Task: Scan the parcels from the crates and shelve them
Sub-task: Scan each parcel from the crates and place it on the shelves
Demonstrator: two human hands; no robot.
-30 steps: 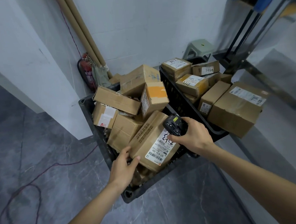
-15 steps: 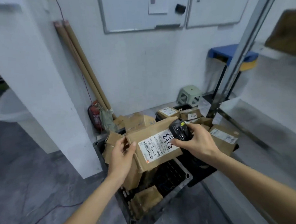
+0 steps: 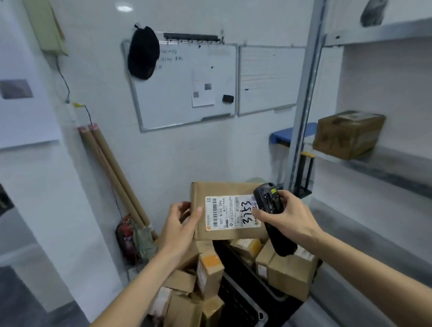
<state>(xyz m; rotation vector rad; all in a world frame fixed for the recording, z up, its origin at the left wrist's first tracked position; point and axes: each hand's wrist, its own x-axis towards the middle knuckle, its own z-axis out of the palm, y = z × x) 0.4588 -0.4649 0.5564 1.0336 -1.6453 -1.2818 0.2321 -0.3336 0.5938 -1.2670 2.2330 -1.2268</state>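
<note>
Holding the parcel up in front of me above the crates, I had my left hand curled around its left edge, thumb on the labelled face. The white shipping label faced me, with black handwritten digits at its right end. My right hand gripped the black scanner, fingers wrapped round its body, its head touching the label's right side. Below, more cardboard boxes filled both black crates. On the shelf to my right sat one brown box.
</note>
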